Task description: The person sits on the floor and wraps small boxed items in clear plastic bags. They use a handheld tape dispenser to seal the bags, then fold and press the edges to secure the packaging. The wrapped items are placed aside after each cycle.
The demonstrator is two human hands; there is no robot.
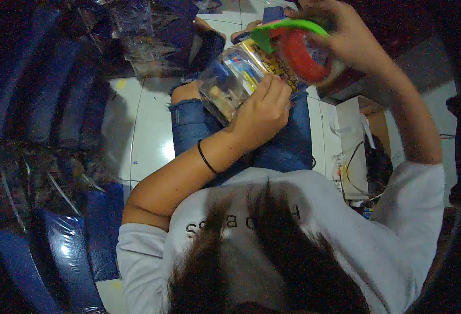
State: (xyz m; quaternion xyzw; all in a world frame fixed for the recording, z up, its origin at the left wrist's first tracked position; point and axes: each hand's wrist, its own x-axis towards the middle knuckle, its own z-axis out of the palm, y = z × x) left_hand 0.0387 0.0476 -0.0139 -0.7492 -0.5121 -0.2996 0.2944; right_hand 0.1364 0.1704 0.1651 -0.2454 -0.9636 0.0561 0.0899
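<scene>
My left hand [262,112], with a dark band on its wrist, pinches the edge of a clear plastic bag [214,83] above my lap. Inside the bag show pale brown pieces and a blue, white and yellow printed card; a yellow strip with dark patterning [259,55] runs along its far side. In my raised right hand [348,39] is a green and red tape dispenser [298,47], its roll partly hidden by the fingers. The dispenser's green end overlaps the far edge of the bag; whether it touches, I cannot tell.
Stacks of dark blue, plastic-wrapped packs [63,251] fill the left side, with more wrapped packs [146,36] at the far left. An open white box [353,146] with dark items and a cable stands on the tiled floor [149,136] to the right.
</scene>
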